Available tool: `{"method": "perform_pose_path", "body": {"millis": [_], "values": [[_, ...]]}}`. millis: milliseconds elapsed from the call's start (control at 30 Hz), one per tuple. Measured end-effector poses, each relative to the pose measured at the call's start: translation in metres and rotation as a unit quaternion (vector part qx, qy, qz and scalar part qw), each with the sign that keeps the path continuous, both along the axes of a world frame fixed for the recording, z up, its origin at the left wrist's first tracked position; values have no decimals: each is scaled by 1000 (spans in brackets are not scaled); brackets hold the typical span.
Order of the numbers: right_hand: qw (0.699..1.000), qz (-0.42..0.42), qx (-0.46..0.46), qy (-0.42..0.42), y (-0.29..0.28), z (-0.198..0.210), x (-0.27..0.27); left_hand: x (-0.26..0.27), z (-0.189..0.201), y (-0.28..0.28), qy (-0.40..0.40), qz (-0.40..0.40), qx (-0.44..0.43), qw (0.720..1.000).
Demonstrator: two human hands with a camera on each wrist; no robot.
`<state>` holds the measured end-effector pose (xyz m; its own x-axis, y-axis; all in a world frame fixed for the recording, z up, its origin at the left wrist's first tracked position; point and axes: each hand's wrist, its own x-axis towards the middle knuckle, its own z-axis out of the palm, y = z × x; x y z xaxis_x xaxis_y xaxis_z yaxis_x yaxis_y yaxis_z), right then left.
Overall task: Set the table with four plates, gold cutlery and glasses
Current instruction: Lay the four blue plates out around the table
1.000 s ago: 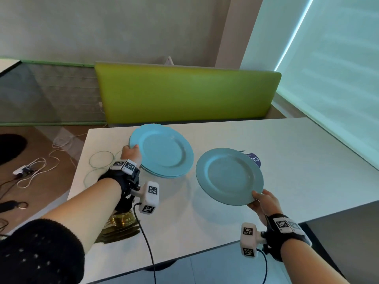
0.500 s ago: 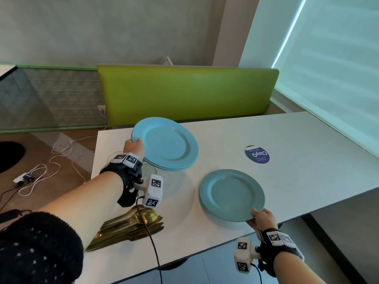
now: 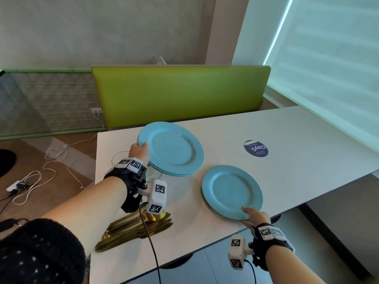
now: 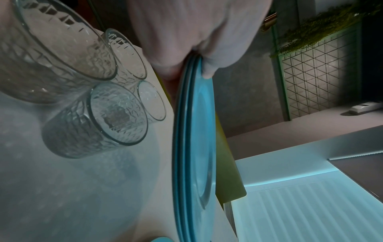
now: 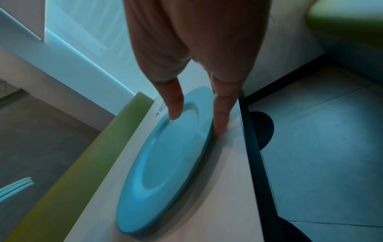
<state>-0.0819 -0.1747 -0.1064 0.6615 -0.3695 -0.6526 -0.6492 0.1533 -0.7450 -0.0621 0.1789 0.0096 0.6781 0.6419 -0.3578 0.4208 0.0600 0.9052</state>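
1. Head view: we find our left hand (image 3: 139, 153) gripping a stack of plates (image 3: 172, 149) by its rim at frame centre, held above the worktop (image 3: 287, 140). Our right hand (image 3: 254, 219) pinches the single plate (image 3: 231, 191) lying lower right, near the worktop's edge.
2. Left wrist view: glasses (image 4: 116, 114) stand at left, close to the stack; a low swing could, we judge, strike them.
3. Right wrist view: thumb on the rim, fingers under it; a careless release risks nudging the plate off.
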Motion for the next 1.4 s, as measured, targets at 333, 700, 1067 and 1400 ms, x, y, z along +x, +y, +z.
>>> {"method": "perform_pose_path", "body": {"millis": [333, 700, 1067, 1400], "values": [[998, 42, -52, 8, 2, 11, 6, 3, -4, -1, -17, 9, -33, 999], [992, 83, -95, 12, 1, 12, 13, 6, -10, -8, -15, 15, -39, 999], [960, 165, -224, -18, -1, 58, 29, 9, 2, -32, -27, -31, -57, 998], [972, 159, -87, -151, 36, 164, 50, 26, 30, -93, -80, -119, -144, 979]]}}
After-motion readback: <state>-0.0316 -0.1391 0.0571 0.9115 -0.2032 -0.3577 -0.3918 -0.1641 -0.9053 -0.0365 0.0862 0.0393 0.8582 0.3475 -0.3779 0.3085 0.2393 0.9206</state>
